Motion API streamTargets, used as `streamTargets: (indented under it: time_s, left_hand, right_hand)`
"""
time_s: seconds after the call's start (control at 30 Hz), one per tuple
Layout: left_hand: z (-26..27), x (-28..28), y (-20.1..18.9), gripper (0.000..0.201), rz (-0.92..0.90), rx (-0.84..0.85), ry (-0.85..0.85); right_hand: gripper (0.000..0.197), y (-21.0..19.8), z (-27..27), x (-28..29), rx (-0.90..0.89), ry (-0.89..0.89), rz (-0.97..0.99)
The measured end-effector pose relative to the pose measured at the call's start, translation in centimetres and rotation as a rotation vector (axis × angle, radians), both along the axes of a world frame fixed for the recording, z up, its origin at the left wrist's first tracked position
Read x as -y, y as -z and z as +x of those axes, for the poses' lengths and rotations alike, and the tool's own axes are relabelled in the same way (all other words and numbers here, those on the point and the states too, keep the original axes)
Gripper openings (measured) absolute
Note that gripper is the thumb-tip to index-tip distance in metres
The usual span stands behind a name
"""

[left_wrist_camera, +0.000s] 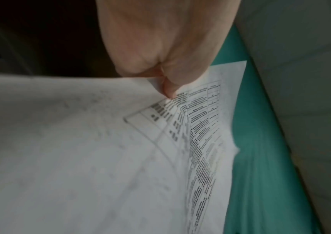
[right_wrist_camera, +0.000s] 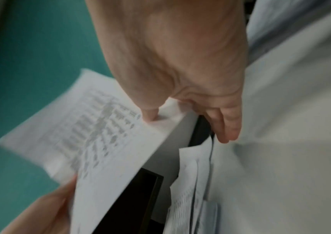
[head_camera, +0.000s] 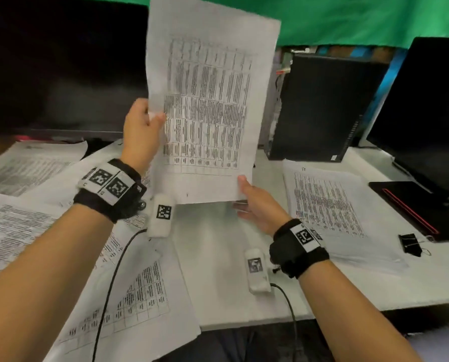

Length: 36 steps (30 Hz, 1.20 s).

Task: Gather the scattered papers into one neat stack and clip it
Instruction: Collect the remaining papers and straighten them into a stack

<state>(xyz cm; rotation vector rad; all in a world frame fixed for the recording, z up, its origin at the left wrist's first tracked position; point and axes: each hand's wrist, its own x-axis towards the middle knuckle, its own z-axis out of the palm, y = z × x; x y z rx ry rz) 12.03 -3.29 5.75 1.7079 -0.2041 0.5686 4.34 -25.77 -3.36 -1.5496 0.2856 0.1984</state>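
I hold a printed sheet with a table [head_camera: 207, 105] upright above the white desk [head_camera: 427, 278]. My left hand [head_camera: 142, 131] pinches its left edge, thumb on the front; the left wrist view shows that pinch [left_wrist_camera: 166, 88] on the sheet [left_wrist_camera: 100, 150]. My right hand [head_camera: 254, 202] pinches the lower right corner, thumb on the front, fingers behind; the right wrist view shows the thumb [right_wrist_camera: 150, 114] pressed on the sheet [right_wrist_camera: 100, 142]. More printed papers lie scattered: several at the left [head_camera: 22, 226], one with a table at the front [head_camera: 139, 296], a text page at the right [head_camera: 327, 205]. A black binder clip [head_camera: 411, 244] lies right of that page.
A dark monitor [head_camera: 61, 61] stands behind at the left, a black computer tower [head_camera: 322, 105] at centre right, and a laptop [head_camera: 427, 121] with a black and red case [head_camera: 414, 207] at the far right. A green cloth [head_camera: 348, 17] hangs behind. Cables run from my wrist cameras.
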Motion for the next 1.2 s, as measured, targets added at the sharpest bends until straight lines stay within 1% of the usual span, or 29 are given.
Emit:
streamTargets:
  time_s: [0.07,0.1,0.13,0.2,0.23,0.27,0.3,0.33,0.37,0.4,0.43,0.5,0.53,0.57,0.6,0.63,0.67,0.73,0.8,0.87,0.9,0.93,1.0,1.03,1.07,1.1,1.13,1.17,1.2]
  left_hand:
    - [-0.3,-2.9,1.5,0.017,-0.243,-0.146,0.017]
    - [-0.9,-4.3,2.5,0.012,-0.367,-0.248,0.06]
    - [-1.8,-5.4,3.2,0.016,-0.491,-0.317,0.073]
    - [-2.7,-8.0,5.8,0.03,-0.652,-0.472,0.097]
    - [-2.9,-9.4,7.4,0.024,-0.736,-0.489,0.15]
    - [-3.1,-10.3,8.5,0.02,-0.862,-0.502,0.202]
    - [-3.1,-11.3,10.1,0.045,-0.992,-0.543,0.251]
    - [-3.4,-12.1,11.3,0.071,-1.061,-0.57,0.297]
    - [-3.8,-12.4,11.8,0.087,-1.074,-0.584,0.266]
    - [-4.1,-12.4,12.1,0.092,-1.084,-0.577,0.243]
    - [-4.0,-12.8,12.8,0.081,-1.091,-0.562,0.237]
    - [-4.5,-12.2,12.3,0.032,-1.03,-0.557,0.191]
    - [-4.6,-11.7,12.0,0.014,-1.002,-0.551,0.164]
    - [-4.8,-11.2,12.0,0.007,-1.009,-0.55,0.142]
    - [-4.8,-11.1,12.1,0.006,-1.072,-0.536,0.151]
    - [-5.0,-11.2,12.0,0.009,-1.165,-0.515,0.167]
    - [-5.1,-11.4,12.2,0.017,-1.232,-0.502,0.199]
    - [-4.8,-12.0,12.7,0.035,-1.257,-0.53,0.217]
    - [-4.9,-12.2,12.7,0.045,-1.247,-0.576,0.225]
    - [-4.6,-12.4,12.9,0.041,-1.246,-0.588,0.278]
    - [-4.6,-12.5,13.1,0.04,-1.239,-0.596,0.296]
    - [-4.5,-12.5,13.4,0.042,-1.233,-0.591,0.308]
    - [-4.5,-12.6,13.5,0.049,-1.215,-0.586,0.319]
    - [-4.7,-12.5,13.4,0.052,-1.206,-0.591,0.347]
    - [-4.7,-12.4,13.3,0.052,-1.199,-0.611,0.37]
    - [-4.6,-12.3,13.3,0.049,-1.183,-0.62,0.39]
    - [-4.6,-12.3,13.4,0.047,-1.171,-0.621,0.373]
    - [-4.6,-12.3,13.3,0.051,-1.157,-0.617,0.373]
    - [-4.7,-12.4,13.3,0.066,-1.146,-0.604,0.378]
  right_hand:
    - [0.06,1.2,0.8,-0.5,-0.091,-0.003,0.157]
    - [0.059,1.5,1.1,-0.8,-0.123,-0.014,0.219]
    - [0.064,2.0,1.7,-1.2,-0.15,-0.015,0.267]
    - [0.075,2.5,2.9,-2.6,-0.181,-0.014,0.335]
    - [0.076,2.7,3.7,-3.5,-0.201,-0.029,0.379]
    - [0.069,3.0,4.5,-4.4,-0.221,-0.045,0.426]
    - [0.057,3.4,5.3,-5.6,-0.237,-0.071,0.473]
    - [0.043,3.6,6.0,-6.9,-0.247,-0.095,0.484]
    - [0.033,3.5,6.4,-8.3,-0.238,-0.119,0.478]
    - [0.028,3.5,6.8,-9.5,-0.219,-0.125,0.441]
    - [0.023,3.5,7.1,-10.8,-0.203,-0.139,0.43]
    - [0.01,3.6,7.5,-12.3,-0.183,-0.14,0.364]
    - [0.01,4.0,7.7,-12.7,-0.181,-0.14,0.282]
    - [0.021,4.3,8.0,-12.8,-0.179,-0.13,0.188]
    - [0.037,4.5,8.5,-12.6,-0.201,-0.105,0.156]
    - [0.049,5.4,8.4,-12.6,-0.157,-0.105,0.041]
    - [0.054,5.9,8.3,-12.6,-0.1,-0.182,-0.153]
    - [0.054,6.4,8.8,-11.8,-0.021,-0.224,-0.298]
    - [0.047,5.4,8.4,-10.9,-0.003,-0.23,-0.315]
    - [0.026,4.6,8.4,-9.0,-0.053,-0.25,-0.09]
    - [0.01,4.8,8.1,-7.7,0.003,-0.225,-0.156]
    - [0.009,4.7,7.9,-6.2,-0.046,-0.188,-0.216]
    - [0.018,4.1,7.8,-3.3,-0.122,-0.094,-0.306]
    - [0.032,3.6,7.7,-2.4,-0.109,-0.031,-0.413]
    - [0.044,3.1,7.7,-1.7,-0.035,0.074,-0.571]
    - [0.048,2.2,7.4,-1.7,0.074,0.191,-0.668]
    - [0.045,1.5,7.2,-2.1,0.156,0.265,-0.654]
    - [0.04,0.8,7.0,-2.9,0.183,0.264,-0.537]
    - [0.037,0.5,6.9,-4.1,0.121,0.189,-0.337]
